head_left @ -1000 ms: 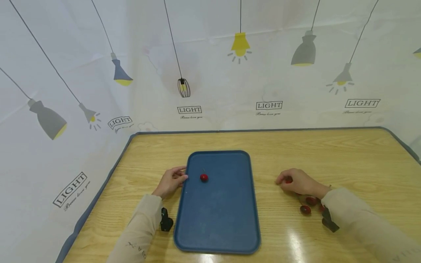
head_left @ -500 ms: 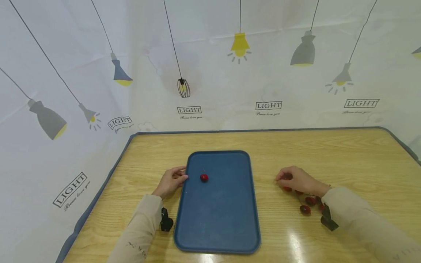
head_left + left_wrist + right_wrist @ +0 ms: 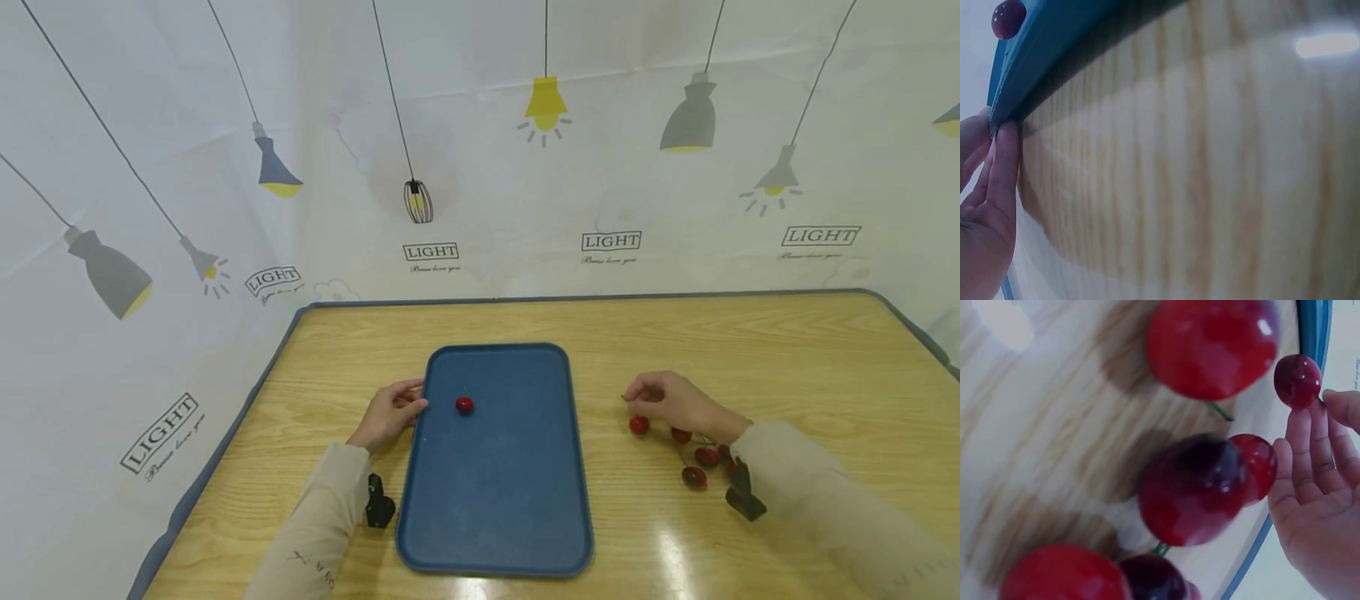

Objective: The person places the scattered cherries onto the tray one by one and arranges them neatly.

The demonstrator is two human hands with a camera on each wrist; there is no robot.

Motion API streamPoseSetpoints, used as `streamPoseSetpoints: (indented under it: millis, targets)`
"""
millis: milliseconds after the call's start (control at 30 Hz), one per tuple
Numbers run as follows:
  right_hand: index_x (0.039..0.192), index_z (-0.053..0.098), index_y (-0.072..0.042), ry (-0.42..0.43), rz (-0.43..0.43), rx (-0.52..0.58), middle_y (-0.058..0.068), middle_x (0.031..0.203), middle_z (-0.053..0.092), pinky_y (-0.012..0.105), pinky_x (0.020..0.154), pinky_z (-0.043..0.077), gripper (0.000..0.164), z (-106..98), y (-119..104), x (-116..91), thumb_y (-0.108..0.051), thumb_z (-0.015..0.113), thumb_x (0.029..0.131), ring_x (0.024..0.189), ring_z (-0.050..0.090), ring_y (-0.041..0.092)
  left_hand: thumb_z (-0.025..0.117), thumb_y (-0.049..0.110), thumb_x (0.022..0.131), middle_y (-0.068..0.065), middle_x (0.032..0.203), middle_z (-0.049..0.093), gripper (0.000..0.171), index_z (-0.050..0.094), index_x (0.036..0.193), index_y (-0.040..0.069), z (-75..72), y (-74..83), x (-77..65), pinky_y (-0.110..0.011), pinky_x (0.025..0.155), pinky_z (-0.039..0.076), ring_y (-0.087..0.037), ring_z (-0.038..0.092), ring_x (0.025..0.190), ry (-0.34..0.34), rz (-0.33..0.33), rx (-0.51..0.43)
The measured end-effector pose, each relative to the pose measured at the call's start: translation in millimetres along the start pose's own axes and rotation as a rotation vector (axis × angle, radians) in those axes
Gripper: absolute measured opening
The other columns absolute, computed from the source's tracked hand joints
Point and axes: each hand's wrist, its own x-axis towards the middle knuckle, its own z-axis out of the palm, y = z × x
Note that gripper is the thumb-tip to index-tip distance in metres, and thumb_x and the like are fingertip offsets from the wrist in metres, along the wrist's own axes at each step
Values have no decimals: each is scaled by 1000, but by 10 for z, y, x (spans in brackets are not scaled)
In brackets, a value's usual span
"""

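A blue tray (image 3: 495, 500) lies on the wooden table, with one red cherry (image 3: 465, 405) in its upper left part. My left hand (image 3: 388, 414) pinches the tray's left rim between thumb and fingers, as the left wrist view also shows. Right of the tray, my right hand (image 3: 678, 404) pinches the stem of another cherry (image 3: 1297, 381), which hangs just below the fingertips. Several more cherries (image 3: 694, 477) with green stems lie under and beside the right wrist; the sleeve partly hides some of them.
The wooden table (image 3: 750, 342) has a dark blue edging along its back and sides. White sheeting (image 3: 495, 167) printed with hanging lamps rises behind and to the left. Each wrist carries a small black camera mount (image 3: 378, 502).
My right hand has risen slightly and shifted away from me. The cherry, earlier mostly covered by the fingers, now dangles below them. My left hand and the tray have stayed put.
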Motion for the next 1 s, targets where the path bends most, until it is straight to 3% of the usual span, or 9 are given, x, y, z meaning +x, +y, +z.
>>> streamPoseSetpoints:
  millis: [400,633,1000]
  targets:
    - [95,58,6,-12,-22,87,8,86,60,24,61,48,18,18,-128,106,-9,58,85,75,55,16,56,6,87,-15,101,53,42,46,128,1,-2,-12,3,-31,68,51,-19,56,82,-1,2,-2]
    - [97,56,8,-31,-37,145,15,89,60,29,66,52,19,67,-280,222,-7,57,86,78,58,19,56,6,87,-16,102,53,42,46,127,1,-10,-13,4,-31,68,52,-19,56,83,-3,7,-1]
    - [96,57,9,-46,-102,165,11,83,58,34,61,53,17,288,-468,482,-3,57,85,70,59,19,55,6,87,-16,100,54,42,45,128,0,-10,12,-11,-31,68,52,-19,57,81,-7,4,-14]
